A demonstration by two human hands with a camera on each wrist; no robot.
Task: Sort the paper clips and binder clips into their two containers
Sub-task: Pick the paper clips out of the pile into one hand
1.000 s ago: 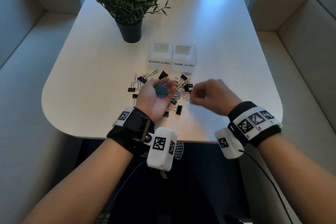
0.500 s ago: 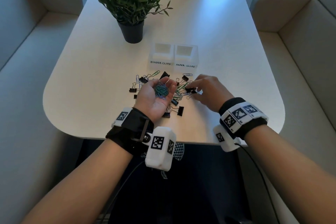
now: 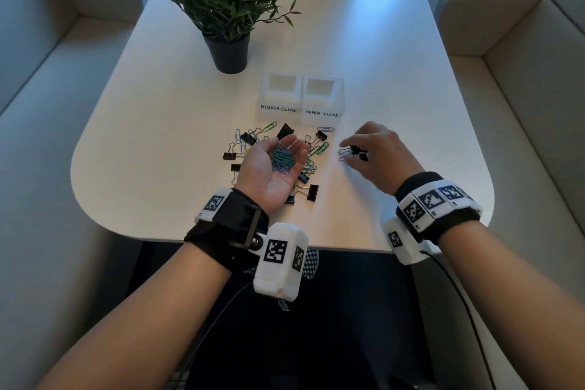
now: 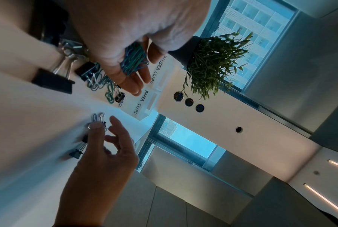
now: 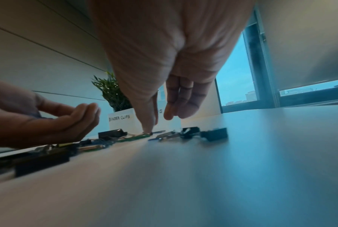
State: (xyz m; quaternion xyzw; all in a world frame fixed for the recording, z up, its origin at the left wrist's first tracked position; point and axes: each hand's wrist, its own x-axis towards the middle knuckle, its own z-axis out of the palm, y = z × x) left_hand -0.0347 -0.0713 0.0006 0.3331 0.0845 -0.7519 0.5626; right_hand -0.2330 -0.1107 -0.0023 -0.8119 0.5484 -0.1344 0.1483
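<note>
My left hand (image 3: 269, 180) lies palm up over the scattered pile, loosely cupped, carrying a heap of green and blue paper clips (image 3: 282, 161). In the left wrist view the same paper clips (image 4: 134, 59) sit against the fingers. My right hand (image 3: 376, 152) is low over the table to the right of the pile, fingers straight. Its thumb (image 5: 147, 121) presses down on a clip on the table, beside two small black binder clips (image 3: 356, 150) and a blue paper clip (image 3: 343, 157). Two white containers, labelled BINDER CLIPS (image 3: 278, 98) and PAPER CLIPS (image 3: 322, 103), stand behind.
More paper clips (image 3: 318, 149) and black binder clips (image 3: 311, 192) lie loose under and around my left hand. A potted plant (image 3: 229, 51) stands behind the containers. The white table (image 3: 158, 136) has rounded front corners, with sofa seats on both sides.
My right hand came down from a raised fist into the pile, then slid right, dragging a few clips out with it. My left hand has stayed in place with its clips.
</note>
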